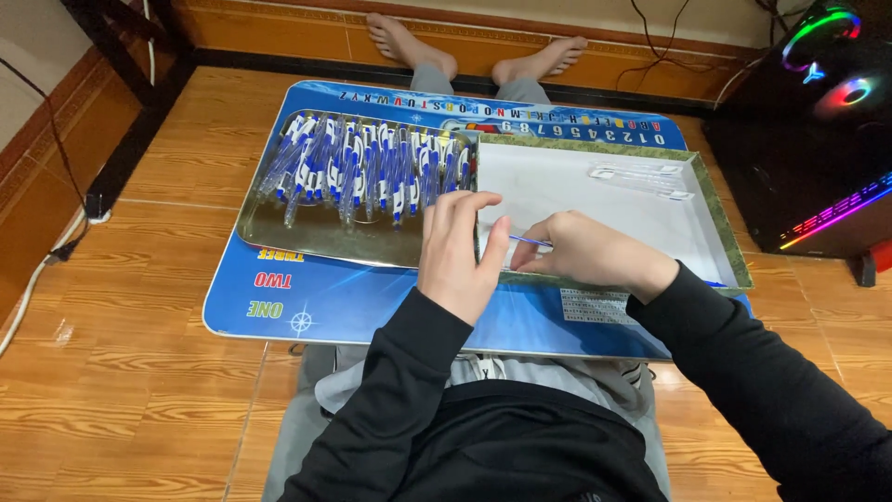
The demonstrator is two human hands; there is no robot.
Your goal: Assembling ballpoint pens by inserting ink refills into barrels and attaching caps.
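while the person is sitting on the wooden floor point(139, 372) with a blue lap table point(353, 302) across the legs, both hands are meeting at the middle of the table, over the near edge where two trays are sitting side by side. the left hand point(457, 253) is lying palm down with fingers loosely extended and a little spread, thumb angling toward the other hand; whether it is actually gripping anything i cannot tell. the right hand point(581, 251) is curling partly closed, fingertips pinching a thin blue pen refill point(530, 242) whose tip is poking out toward the left hand, just above the white tray point(595, 191). the refill is sitting low over the near left corner of that tray. clear pen barrels point(641, 174) are lying at the tray's far right corner, well apart from the hands. the shiny tray point(307, 237) on the left is holding a heap of blue and white pens point(372, 167), just beyond the left hand's fingertips. bare feet point(474, 51) are showing past the table, and a computer case with coloured lights point(818, 121) is standing at the right.
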